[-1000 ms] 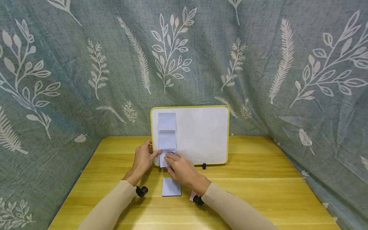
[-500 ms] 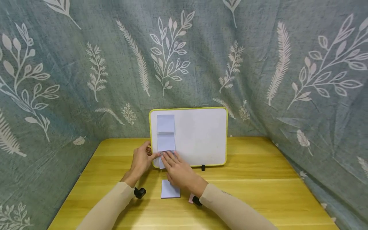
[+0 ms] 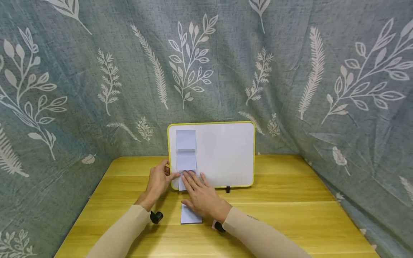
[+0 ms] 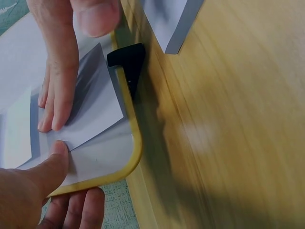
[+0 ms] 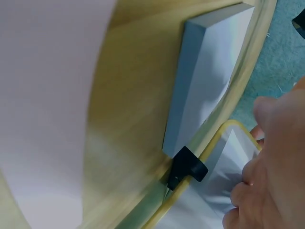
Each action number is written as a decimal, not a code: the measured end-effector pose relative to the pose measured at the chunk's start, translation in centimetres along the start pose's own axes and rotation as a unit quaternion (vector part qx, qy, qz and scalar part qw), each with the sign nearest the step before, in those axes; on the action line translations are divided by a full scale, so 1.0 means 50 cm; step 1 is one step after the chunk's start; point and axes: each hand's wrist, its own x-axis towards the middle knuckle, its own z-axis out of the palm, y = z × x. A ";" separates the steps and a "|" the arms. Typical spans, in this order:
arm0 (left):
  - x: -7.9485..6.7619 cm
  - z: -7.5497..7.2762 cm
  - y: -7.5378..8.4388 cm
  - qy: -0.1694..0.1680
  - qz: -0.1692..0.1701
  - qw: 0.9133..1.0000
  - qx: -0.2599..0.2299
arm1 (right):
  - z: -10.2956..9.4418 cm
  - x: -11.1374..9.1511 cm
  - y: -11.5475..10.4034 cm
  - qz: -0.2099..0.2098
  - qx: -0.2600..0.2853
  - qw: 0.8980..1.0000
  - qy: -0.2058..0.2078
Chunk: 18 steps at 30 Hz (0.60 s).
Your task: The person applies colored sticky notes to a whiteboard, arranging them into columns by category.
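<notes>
A whiteboard with a yellow frame stands upright on the table. My left hand grips its lower left edge, thumb on the front face and fingers curled behind. Down the board's left side run a top sticky note, a middle sticky note and a bottom sticky note, all pale blue. With straight fingers, my right hand presses the upper part of the bottom note, whose lower end lifts off the board in the left wrist view. Its thumb hovers over a pale blue sticky-note pad lying in front.
Black feet hold the board's bottom edge. A pink piece, mostly hidden by the right wrist's black camera, lies right of the pad. Patterned cloth hangs behind the wooden table.
My right fingers have straightened and spread flat on the bottom note, and the thumb has swung out over the pad. The left hand keeps its grip. The head view has tilted slightly up.
</notes>
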 end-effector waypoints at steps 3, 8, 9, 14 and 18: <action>-0.001 -0.002 0.000 -0.002 0.003 1.000 0.003 | -0.007 -0.003 0.003 0.006 0.017 1.000 -0.012; 0.002 -0.003 -0.001 -0.007 0.005 1.000 0.001 | -0.010 -0.013 0.019 0.014 0.040 0.999 -0.028; 0.002 -0.003 -0.001 -0.009 0.006 1.000 0.000 | -0.009 -0.016 0.023 0.015 0.044 0.998 -0.030; 0.001 -0.004 0.001 -0.019 -0.004 1.000 -0.013 | -0.009 -0.032 0.047 0.017 0.061 0.998 -0.026; 0.001 -0.006 0.001 -0.020 -0.005 1.000 -0.014 | -0.011 -0.045 0.067 0.022 0.051 0.998 -0.016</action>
